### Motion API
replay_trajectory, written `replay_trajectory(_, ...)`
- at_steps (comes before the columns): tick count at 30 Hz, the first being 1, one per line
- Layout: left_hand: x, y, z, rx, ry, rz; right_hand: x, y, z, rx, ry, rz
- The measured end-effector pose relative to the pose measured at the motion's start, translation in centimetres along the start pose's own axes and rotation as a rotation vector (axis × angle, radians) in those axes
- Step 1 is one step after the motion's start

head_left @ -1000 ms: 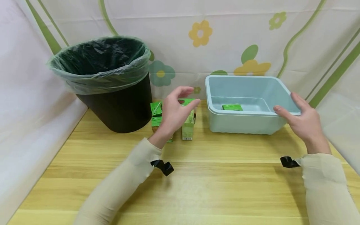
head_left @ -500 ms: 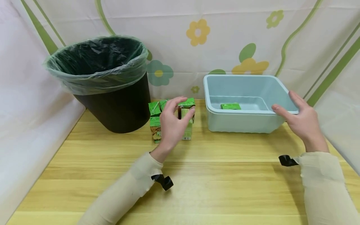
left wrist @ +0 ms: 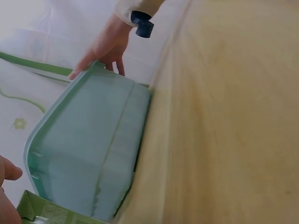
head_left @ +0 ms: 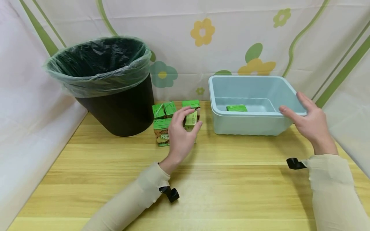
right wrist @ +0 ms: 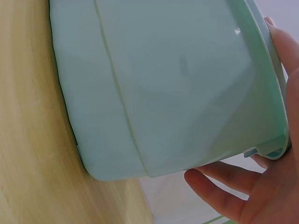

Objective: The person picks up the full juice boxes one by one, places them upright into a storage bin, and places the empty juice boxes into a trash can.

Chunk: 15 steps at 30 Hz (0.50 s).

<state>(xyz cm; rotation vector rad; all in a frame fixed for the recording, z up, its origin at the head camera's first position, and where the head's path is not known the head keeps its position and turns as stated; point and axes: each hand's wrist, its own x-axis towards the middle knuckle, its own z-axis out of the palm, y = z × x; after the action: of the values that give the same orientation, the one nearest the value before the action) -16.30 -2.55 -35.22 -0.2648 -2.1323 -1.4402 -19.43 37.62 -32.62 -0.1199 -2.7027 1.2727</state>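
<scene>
My left hand [head_left: 182, 138] is by the green drink cartons, fingers bent and thumb apart, holding nothing. Just past its gap stands a light green carton [head_left: 191, 119], partly hidden by the hand; the left wrist view shows a carton [left wrist: 44, 210] beside the thumb. Left of the hand are a brown-and-green carton [head_left: 161, 132], one with a straw [head_left: 158, 111] and another [head_left: 169, 109]. A further carton [head_left: 190, 103] is behind at right. My right hand [head_left: 310, 125] grips the right rim of a light blue plastic bin [head_left: 245, 125]. Inside lies one green carton [head_left: 236, 108].
A black trash can [head_left: 118, 112] lined with a translucent green bag [head_left: 104, 86] stands at the back left, close to the cartons. Behind everything hangs a white flowered cloth [head_left: 179, 38]. All of it rests on a wooden table [head_left: 225, 192].
My left hand has come down and toward me, from over the cartons to their near side, uncovering more of the left ones. The right hand keeps its grip on the bin.
</scene>
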Motion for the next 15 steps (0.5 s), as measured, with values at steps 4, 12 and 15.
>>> replay_trajectory(4,-0.6,-0.5,0.5,0.026,-0.007,0.021,0.0,0.0,0.0,0.006,-0.001,0.002)
replay_trajectory(12,-1.3,-1.3,1.1,0.044,-0.005,0.034,0.0,0.0,0.0,0.012,-0.002,0.004)
replay_trajectory(15,-1.4,-1.7,1.4,0.054,-0.011,0.031,0.0,-0.1,0.0,0.011,0.004,0.006)
